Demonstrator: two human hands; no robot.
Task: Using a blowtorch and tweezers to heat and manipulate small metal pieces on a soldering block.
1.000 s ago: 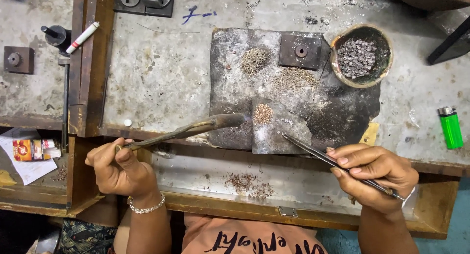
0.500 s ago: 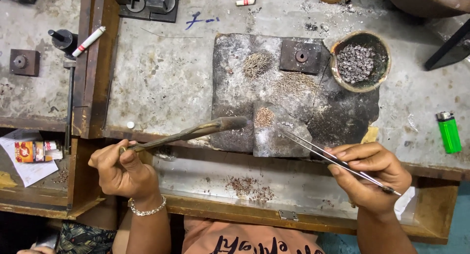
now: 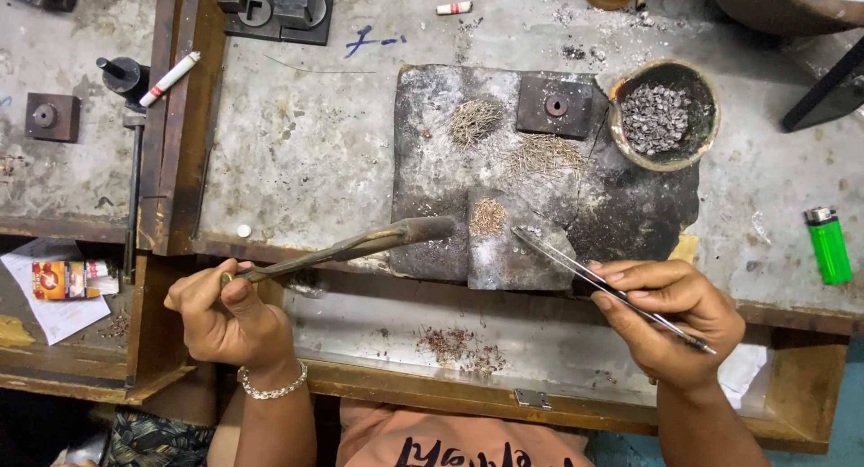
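The left hand (image 3: 229,318) grips the near end of a long brownish metal blowpipe (image 3: 360,246), whose long axis runs up and right to a tip at the left edge of the dark charred soldering slab (image 3: 432,143). The right hand (image 3: 666,318) pinches slim steel tweezers (image 3: 598,278), tips pointing up-left at a small heap of fine brown wire bits (image 3: 488,217), nearer this hand. Whether the tips hold anything is too small to tell
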